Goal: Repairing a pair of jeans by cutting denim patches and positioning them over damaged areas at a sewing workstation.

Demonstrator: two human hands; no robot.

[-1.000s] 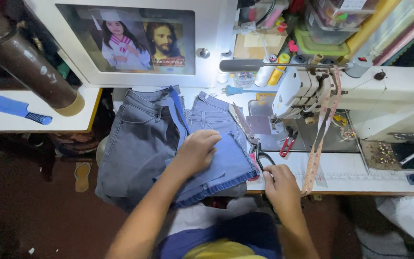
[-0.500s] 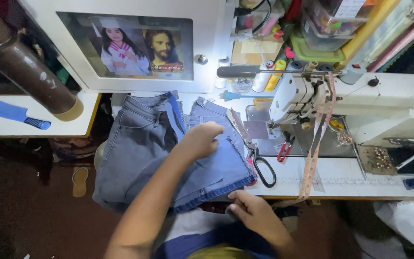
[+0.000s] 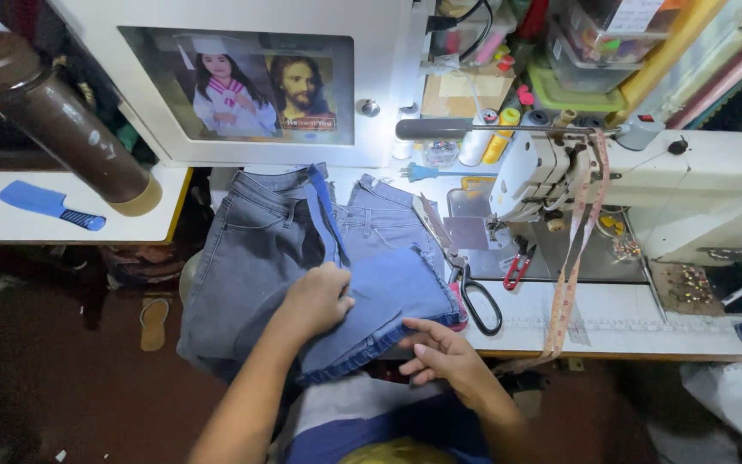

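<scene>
scene: a person is sitting at a white worktop with a sewing machine, bending over folded denim under a bright lamp.
denim: blue jeans are lying folded over grey jeans, both draped off the worktop's left end toward the person's lap; the blue fold's long axis is running left to right along its frayed hem.
left hand: the left hand is resting on top of the blue jeans, fingers curled narrow and pinching the upper fold near its left edge.
right hand: the right hand is sitting just below the hem, fingers spread fairly wide, tips touching the lower right corner of the blue jeans; it is not closing on anything.
key relation: the hem is lying just ahead of the right fingers and under the left; the right hand is nearer the scissors.
nearby: black scissors are lying just right of the blue jeans, a tape measure is hanging over the machine, and a blue comb is lying well apart at left.
</scene>
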